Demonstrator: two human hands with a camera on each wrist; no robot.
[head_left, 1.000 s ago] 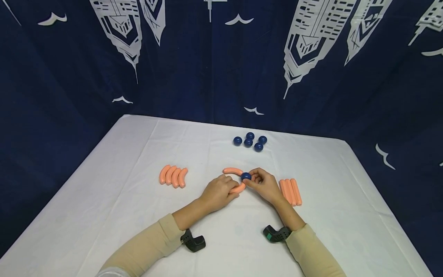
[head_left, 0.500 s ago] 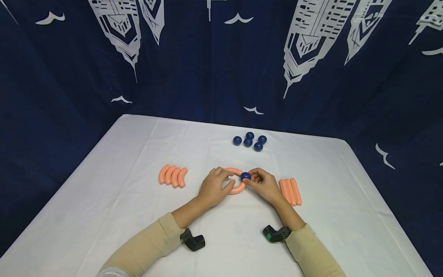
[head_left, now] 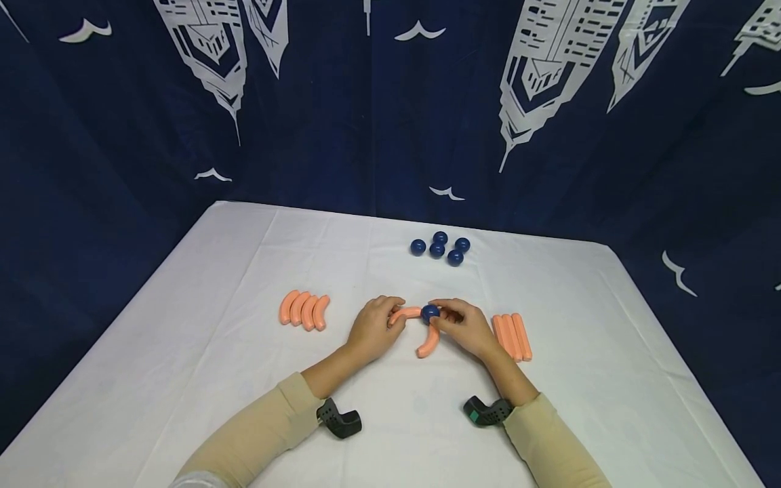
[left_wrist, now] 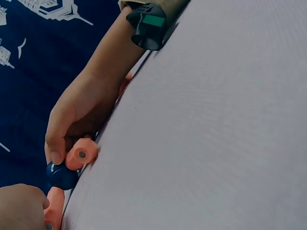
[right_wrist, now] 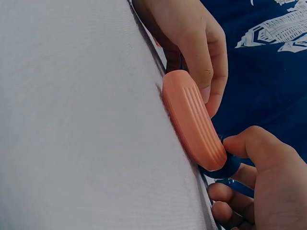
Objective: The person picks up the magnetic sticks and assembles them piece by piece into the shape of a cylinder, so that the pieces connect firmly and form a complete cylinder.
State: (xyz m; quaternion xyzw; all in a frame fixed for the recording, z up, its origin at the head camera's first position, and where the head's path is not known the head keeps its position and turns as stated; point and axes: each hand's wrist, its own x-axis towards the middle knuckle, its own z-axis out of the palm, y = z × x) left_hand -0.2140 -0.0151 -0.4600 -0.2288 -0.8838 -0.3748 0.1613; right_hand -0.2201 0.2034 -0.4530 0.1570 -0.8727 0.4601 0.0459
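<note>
In the head view, a dark blue ball (head_left: 430, 313) joins two curved orange rods. One curved rod (head_left: 406, 313) points left from the ball; the other curved rod (head_left: 429, 342) points toward the front of the table. My left hand (head_left: 376, 329) pinches the left rod near its far end between thumb and fingers. With thumb and fingertips my right hand (head_left: 462, 325) grips the ball. In the left wrist view, the free end of the front rod (left_wrist: 82, 154) shows a round grey metal disc. The right wrist view shows ridges along that rod (right_wrist: 194, 120).
Several curved orange rods (head_left: 305, 310) lie side by side at the left. Straight orange rods (head_left: 512, 337) sit in a row just right of my right hand. Toward the back are several blue balls (head_left: 437, 250). A white cloth (head_left: 244, 407) covers the table; a dark blue printed curtain (head_left: 342, 122) hangs behind.
My left hand has let go of the front rod and taken the back one. The joined rods have turned counterclockwise about the ball, which my right hand keeps holding.
</note>
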